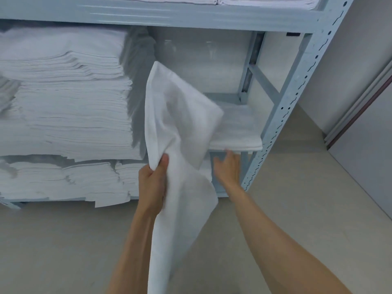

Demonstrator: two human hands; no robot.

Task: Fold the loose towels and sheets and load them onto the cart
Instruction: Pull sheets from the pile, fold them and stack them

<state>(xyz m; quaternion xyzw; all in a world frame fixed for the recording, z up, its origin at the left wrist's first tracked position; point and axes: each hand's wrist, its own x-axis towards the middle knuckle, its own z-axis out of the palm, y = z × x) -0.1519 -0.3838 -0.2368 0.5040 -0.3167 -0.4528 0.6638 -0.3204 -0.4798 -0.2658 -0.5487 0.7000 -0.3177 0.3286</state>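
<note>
Left hand (153,177): grips towel (180,128), long axis hanging down.
Right hand (228,166): fingers spread, empty, just right of towel, nearer its free edge.

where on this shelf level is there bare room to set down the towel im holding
Free: the bay right of the tall stack of folded white linens, above the low folded white towel pile by the pale blue metal upright. Crowded: the left side. The left hand grips the loose white towel; the right hand is open.
</note>
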